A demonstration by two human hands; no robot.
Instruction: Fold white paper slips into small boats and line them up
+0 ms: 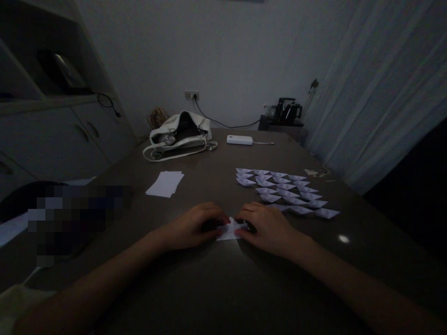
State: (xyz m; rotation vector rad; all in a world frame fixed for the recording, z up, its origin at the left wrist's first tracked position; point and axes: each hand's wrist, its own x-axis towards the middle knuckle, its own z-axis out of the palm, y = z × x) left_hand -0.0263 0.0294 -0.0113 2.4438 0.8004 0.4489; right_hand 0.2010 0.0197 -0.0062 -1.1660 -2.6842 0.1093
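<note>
Between my two hands, low over the table, is a small piece of folded white paper (230, 231) with a peak at its top edge. My left hand (197, 225) pinches its left side, thumb in front and fingers behind. On the right side my right hand (265, 226) grips it the same way, its thumb lying across the paper's front. Rows of several small folded paper boats (286, 194) stand just beyond my right hand. Past my left hand lies a loose stack of white paper sheets (165, 184).
A white handbag (183, 135) sits open at the far left of the table (216, 288). A white power strip (240, 140) with a cord lies at the back middle. Paper scraps (316, 173) are near the right edge. A blurred-out patch (80, 214) covers the left side. Black kettles (289, 110) stand behind.
</note>
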